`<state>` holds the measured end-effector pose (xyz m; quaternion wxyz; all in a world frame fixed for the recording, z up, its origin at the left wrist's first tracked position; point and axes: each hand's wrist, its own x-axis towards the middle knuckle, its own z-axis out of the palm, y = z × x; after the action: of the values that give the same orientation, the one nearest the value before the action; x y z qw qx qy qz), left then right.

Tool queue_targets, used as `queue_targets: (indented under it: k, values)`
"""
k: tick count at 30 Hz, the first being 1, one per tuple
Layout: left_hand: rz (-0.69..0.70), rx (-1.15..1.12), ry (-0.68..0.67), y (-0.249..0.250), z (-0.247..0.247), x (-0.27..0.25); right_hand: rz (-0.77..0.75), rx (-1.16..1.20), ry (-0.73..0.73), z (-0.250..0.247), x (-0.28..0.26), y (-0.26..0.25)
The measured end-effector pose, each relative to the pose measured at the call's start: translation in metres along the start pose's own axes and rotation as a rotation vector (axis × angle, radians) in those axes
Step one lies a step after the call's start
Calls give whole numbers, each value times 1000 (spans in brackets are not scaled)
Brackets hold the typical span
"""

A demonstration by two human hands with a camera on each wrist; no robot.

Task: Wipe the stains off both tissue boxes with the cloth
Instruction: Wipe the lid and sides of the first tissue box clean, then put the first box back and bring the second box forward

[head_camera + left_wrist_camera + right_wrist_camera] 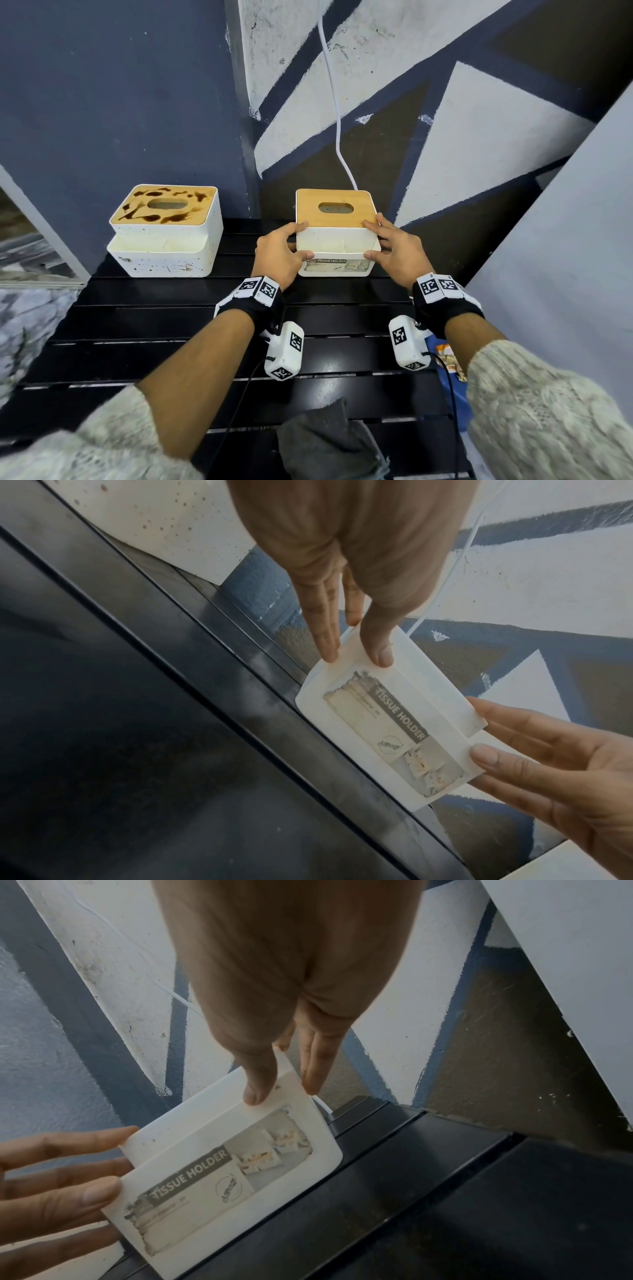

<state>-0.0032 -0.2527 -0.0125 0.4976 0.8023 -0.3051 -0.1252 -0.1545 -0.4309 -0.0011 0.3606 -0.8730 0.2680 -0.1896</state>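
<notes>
Two white tissue boxes with wooden lids stand at the back of a black slatted table [164, 329]. The left box [164, 236] has dark brown stains all over its lid. The right box [334, 219] has a clean lid and a "TISSUE HOLDER" label [400, 723] on its front. My left hand [291, 245] grips the right box's left front corner, thumb on the front and fingers along the side. My right hand [385, 245] grips the right front corner the same way [260, 1080]. A grey cloth [325, 442] lies crumpled near the table's front edge, with neither hand touching it.
A painted wall rises directly behind both boxes. A white cable [334, 102] hangs down it to behind the right box. A blue packet [448, 380] lies at the table's right edge under my right forearm. A pale slanted panel [565, 222] closes in the right side.
</notes>
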Motion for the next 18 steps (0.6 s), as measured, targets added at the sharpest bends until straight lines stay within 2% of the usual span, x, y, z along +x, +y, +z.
queue_targets:
  k: [4, 12, 14, 18]
  values:
    - [13, 4, -13, 2, -1, 0, 6, -55, -10, -1, 0, -2]
    - [164, 261, -2, 6, -29, -1, -79, -442, 5, -10, 0, -35]
    - [206, 348, -4, 6, -42, -2, -103, -521, -10, -4, 1, -48]
    - [251, 521, -2, -1, -74, -4, -188, -533, -43, 25, 5, -75]
